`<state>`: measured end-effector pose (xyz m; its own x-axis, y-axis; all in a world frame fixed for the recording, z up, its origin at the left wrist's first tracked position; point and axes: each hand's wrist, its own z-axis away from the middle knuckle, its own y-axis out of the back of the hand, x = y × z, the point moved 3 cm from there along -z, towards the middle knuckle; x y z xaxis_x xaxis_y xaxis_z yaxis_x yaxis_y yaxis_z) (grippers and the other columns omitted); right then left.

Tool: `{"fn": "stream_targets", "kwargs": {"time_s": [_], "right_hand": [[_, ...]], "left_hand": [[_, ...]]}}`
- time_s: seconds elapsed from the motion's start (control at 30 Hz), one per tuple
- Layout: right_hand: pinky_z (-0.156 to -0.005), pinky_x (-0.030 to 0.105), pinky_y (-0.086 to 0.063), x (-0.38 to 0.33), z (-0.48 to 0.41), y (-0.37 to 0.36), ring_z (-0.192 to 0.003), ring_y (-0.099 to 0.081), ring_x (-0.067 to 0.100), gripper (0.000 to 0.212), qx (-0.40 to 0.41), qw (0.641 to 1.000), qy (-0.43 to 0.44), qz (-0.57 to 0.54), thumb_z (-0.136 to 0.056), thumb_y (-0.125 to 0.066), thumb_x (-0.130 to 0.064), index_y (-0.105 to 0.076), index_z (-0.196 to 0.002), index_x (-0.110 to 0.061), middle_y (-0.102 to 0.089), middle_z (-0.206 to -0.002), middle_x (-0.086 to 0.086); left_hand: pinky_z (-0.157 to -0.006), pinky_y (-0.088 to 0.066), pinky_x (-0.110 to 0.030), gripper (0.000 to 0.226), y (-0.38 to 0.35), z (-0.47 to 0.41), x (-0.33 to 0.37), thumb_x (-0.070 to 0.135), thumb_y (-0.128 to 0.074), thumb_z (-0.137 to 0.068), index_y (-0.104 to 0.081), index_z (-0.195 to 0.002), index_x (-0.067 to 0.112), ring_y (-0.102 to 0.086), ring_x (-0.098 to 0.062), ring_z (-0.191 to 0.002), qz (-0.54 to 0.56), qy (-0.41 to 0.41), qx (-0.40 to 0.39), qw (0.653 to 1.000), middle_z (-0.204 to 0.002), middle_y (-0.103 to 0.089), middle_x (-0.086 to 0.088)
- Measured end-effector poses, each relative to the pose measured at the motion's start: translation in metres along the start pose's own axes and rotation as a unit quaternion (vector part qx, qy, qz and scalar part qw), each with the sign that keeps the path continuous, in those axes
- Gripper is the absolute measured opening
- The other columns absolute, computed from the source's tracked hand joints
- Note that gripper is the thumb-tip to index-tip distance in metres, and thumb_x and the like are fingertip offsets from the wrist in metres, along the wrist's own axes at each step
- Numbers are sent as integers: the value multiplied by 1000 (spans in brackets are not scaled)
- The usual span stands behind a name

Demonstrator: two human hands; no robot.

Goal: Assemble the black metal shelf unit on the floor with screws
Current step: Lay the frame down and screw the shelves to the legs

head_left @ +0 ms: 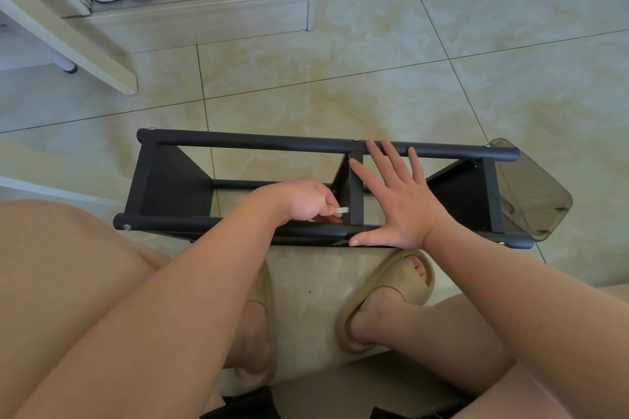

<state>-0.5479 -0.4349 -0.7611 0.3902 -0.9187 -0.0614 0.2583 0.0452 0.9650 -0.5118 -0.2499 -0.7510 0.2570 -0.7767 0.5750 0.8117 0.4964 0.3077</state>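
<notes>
Black shelf unit (258,143) lying on the floor (442,78). Our right hand (398,201), fingers (394,160) spread flat, steadies it. Our left hand (303,201) pinches a small silvery tool (342,210) at the middle divider (356,194). We should seat it squarely and turn gently.

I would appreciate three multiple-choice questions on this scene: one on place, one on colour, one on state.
1. Where is the smoky translucent bin? A. at the right end of the shelf unit B. at its left end C. on top of its middle
2. What colour are the slippers? A. red B. beige C. blue
3. How is the left hand? A. flat on the floor B. pinching a small silvery tool C. gripping a hammer
Answers: A, it sits by the right end; B, both are beige; B, its fingers curl round the tool.
</notes>
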Motion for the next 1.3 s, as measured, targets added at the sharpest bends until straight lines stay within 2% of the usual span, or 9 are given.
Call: {"fn": "stream_targets", "kwargs": {"time_s": [0.17, 0.37, 0.47, 0.63, 0.77, 0.93, 1.03, 1.17, 1.3], "right_hand": [[-122, 63, 5, 0, 1, 0, -155, 17, 33, 126, 0, 1000, 2, -3, -66, -29, -104, 3, -162, -29, 15, -169, 9], [-122, 63, 5, 1, 0, -1, -155, 18, 32, 127, -6, 1000, 3, -7, -66, -30, -104, 4, -162, -30, 16, -169, 8], [-122, 62, 7, 2, 1, -1, -154, 22, 30, 127, -16, 1000, 3, -17, -65, -31, -105, 7, -162, -32, 19, -168, 7], [-123, 56, 11, 10, -5, 19, -153, 23, 22, 126, -75, 996, -5, -53, -59, -25, -105, 8, -161, -37, 23, -167, -2], [-123, 43, -7, 36, -18, 52, -154, -9, 18, 102, -96, 993, -18, -69, -82, -47, -82, -6, -162, -34, -7, -169, -9], [-113, 42, -32, 65, -40, 56, -138, -42, 26, 67, -160, 982, -74, -72, -102, -47, -53, -22, -159, -29, -41, -154, 0], [-87, 35, -41, 76, -59, 51, -105, -56, 24, 38, -186, 970, -96, -127, -106, -45, -44, -50, -137, -23, -61, -112, 0], [-72, 30, -40, 87, -78, 46, -86, -58, 16, 20, -219, 953, -90, -189, -103, -52, -43, -58, -107, -24, -65, -92, -7], [-72, 33, -38, 88, -101, 53, -85, -56, 19, 17, -144, 971, -71, -178, -103, -50, -46, -54, -101, -29, -59, -86, -7]], "left_hand": [[-89, -39, -31, 23, -1, 3, 2, 11, -58, -97, -65, -81, 26, -51, -17, -95, -22, 4, -22, 999, -90, -60, 5], [-94, -41, -32, 21, -2, 7, 8, 14, -56, -99, -71, -112, 15, -54, -19, -103, -48, 5, -22, 999, -107, -63, 1], [-80, -45, -34, 21, 0, 5, 8, 14, -53, -96, -71, -105, 7, -56, -22, -87, -113, 27, -4, 993, -96, -63, -7], [-66, -46, -33, 17, 23, 6, 13, 11, -46, -97, -63, -97, 9, -55, -20, -73, -144, 21, 166, 975, -90, -61, -8], [-66, -39, -34, 13, 56, 5, 41, 15, -41, -102, -53, -97, 17, -53, -22, -80, -65, -97, 318, 941, -93, -58, -3], [-66, -38, -33, 15, 93, -20, 50, 8, -41, -101, -56, -103, 6, -54, -33, -86, -227, -57, 196, 952, -89, -57, -12], [-57, -34, -28, 26, 103, -32, 46, 9, -46, -101, -69, -95, -2, -51, -28, -74, -262, -26, 98, 960, -74, -54, -21], [-94, -48, -32, 40, 107, -57, 31, 11, -35, -99, -75, -96, 5, -71, -18, -83, -219, 29, 29, 975, -92, -78, -7], [-70, -48, -29, 30, 126, -63, 32, 2, -38, -98, -66, -107, -3, -63, -21, -74, -184, 21, 90, 979, -97, -75, -11]]}}
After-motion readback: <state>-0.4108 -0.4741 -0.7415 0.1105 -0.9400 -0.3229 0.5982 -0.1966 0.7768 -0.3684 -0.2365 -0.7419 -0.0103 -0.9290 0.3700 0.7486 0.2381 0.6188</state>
